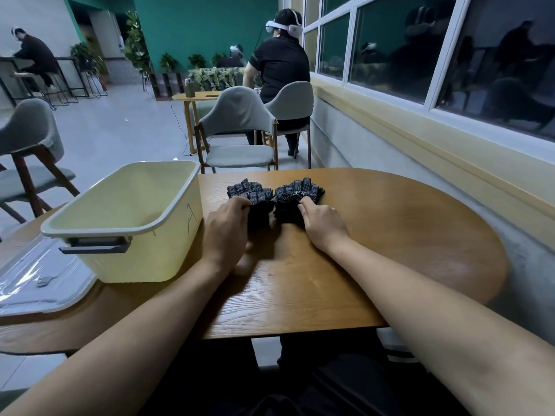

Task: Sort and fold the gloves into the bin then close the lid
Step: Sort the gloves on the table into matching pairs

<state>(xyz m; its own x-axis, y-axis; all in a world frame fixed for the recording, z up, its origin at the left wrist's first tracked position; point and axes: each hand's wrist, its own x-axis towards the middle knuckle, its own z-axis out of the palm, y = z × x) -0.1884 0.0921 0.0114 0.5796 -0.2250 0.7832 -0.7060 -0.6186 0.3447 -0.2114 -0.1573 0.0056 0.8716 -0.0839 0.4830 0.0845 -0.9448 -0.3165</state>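
Two dark, dot-patterned knit gloves lie close together on the rounded wooden table (390, 235). The left glove (245, 190) and right glove (301, 189) each run lengthwise away from the person, fingers pointing at the far edge, their dark cuff ends largely hidden under the hands. The left hand (225, 224) pinches the left glove and the right hand (322, 222) the right glove; just left stands the open pale-yellow plastic bin (168, 250), its clear lid (39, 283) lying flat beyond, cut off by the frame.

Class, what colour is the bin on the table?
Pale yellow bin with a grey handle, seen in the head view.
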